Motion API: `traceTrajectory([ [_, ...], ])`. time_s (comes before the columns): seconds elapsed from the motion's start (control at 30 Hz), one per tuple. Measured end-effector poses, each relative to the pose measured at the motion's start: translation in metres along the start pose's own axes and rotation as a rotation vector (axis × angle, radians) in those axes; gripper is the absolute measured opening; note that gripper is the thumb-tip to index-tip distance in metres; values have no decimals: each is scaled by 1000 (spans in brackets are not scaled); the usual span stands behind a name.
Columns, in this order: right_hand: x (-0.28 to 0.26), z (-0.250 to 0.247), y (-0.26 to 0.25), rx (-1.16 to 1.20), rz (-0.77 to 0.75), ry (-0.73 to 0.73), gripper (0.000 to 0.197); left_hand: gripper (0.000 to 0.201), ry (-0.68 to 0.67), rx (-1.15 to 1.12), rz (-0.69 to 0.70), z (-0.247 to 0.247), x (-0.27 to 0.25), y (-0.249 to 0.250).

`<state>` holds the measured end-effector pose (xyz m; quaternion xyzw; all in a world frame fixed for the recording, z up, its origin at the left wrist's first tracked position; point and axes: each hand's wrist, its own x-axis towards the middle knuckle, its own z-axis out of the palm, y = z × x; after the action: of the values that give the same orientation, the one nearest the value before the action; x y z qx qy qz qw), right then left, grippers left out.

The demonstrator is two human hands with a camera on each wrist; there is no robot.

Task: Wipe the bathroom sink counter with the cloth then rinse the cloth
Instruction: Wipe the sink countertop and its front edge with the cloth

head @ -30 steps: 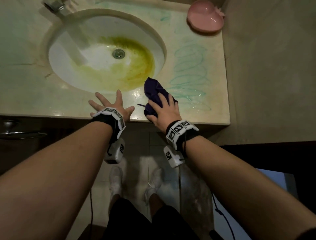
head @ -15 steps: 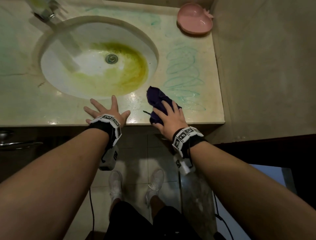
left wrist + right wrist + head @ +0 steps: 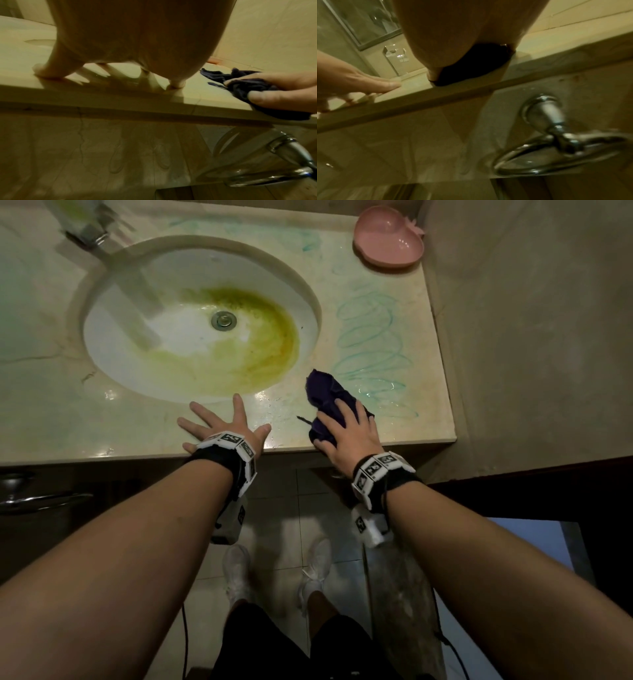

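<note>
A dark purple cloth (image 3: 325,395) lies bunched on the beige counter (image 3: 424,392), near its front edge and right of the sink (image 3: 137,344). My right hand (image 3: 349,429) lies over the cloth's near half. In the left wrist view its thumb and fingers (image 3: 283,89) pinch the cloth (image 3: 248,86). My left hand (image 3: 226,426) lies flat on the counter in front of the basin, fingers spread, holding nothing. Green scribbles (image 3: 370,344) mark the counter just beyond the cloth. The basin has a yellow-green stain around the drain.
A pink dish (image 3: 388,241) sits at the counter's back right corner, against the wall. The faucet (image 3: 89,231) stands behind the basin at top left. A chrome towel ring (image 3: 556,142) hangs on the cabinet front below the counter edge. My feet are on the tiled floor.
My right hand has slid the cloth a little to the right along the front edge, toward the green scribbles. My left hand has stayed flat in place.
</note>
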<state>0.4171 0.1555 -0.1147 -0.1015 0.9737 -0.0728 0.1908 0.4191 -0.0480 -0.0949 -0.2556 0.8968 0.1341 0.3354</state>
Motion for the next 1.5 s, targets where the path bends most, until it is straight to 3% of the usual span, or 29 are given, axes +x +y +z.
traceTrajectory([
  [0.1, 8, -4, 9, 12, 63, 13, 58, 82, -2, 4, 0, -1, 0, -1],
  [0.23, 27, -2, -20, 94, 205, -4, 58, 81, -4, 3, 5, 1, 0, 0],
  [0.4, -8, 5, 1, -27, -6, 11, 58, 82, -5, 1, 14, 1, 0, -1],
  [0.53, -11, 4, 33, -35, 48, 62, 58, 81, 2, -2, 0, 1, -3, -1],
  [0.67, 14, 3, 2, 94, 193, 59, 56, 80, 6, -4, -3, 1, -4, 2],
  [0.77, 9, 0, -3, 38, 66, 28, 56, 80, 0, 8, -7, -1, -7, 2],
  [0.87, -12, 1, 28, -17, -2, 23, 55, 80, 4, 6, -12, -3, -9, 3],
  [1.0, -9, -7, 68, 46, 193, 53, 55, 80, 20, 15, -19, -2, -9, 2],
  [1.1, 16, -12, 56, 128, 283, 36, 54, 80, 26, 12, -14, 0, -7, 3],
  [1.23, 8, -3, 24, 78, 103, 42, 53, 81, 25, 35, -17, -2, -6, 3],
  [1.33, -19, 1, 50, -10, 27, 44, 55, 82, 12, 43, -28, -3, -6, 5],
  [1.5, 6, -18, 95, 126, 327, 48, 56, 82, 15, 33, -56, -1, -9, 10],
])
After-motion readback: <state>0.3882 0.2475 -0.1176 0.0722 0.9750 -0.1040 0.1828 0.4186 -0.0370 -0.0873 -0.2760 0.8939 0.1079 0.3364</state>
